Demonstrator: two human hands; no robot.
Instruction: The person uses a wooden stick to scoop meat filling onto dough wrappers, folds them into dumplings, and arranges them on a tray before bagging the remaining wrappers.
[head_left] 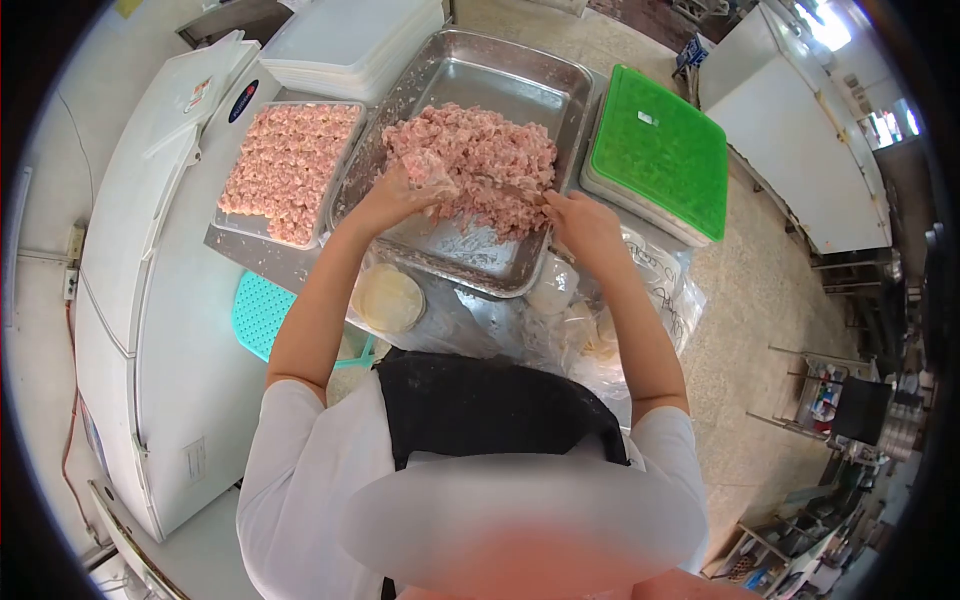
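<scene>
A mound of pink ground meat [475, 140] lies in a deep metal pan [520, 88]. My left hand [420, 182], apparently in a clear plastic glove, is closed round a clump of the meat at the mound's near left side. At the right side of the mound, my right hand [578, 222] is closed on a thin utensil that reaches toward the meat; its far end is hard to make out. Left of the pan, a shallow tray [236, 222] carries rows of small meat portions [290, 165].
White stacked trays [345, 45] stand behind the meat tray. A green lid [660, 150] covers containers at the right. Nearer me are a round pale tub [388, 298] and plastic bags [655, 290]. A white chest freezer [190, 330] and a turquoise stool [262, 312] are at the left.
</scene>
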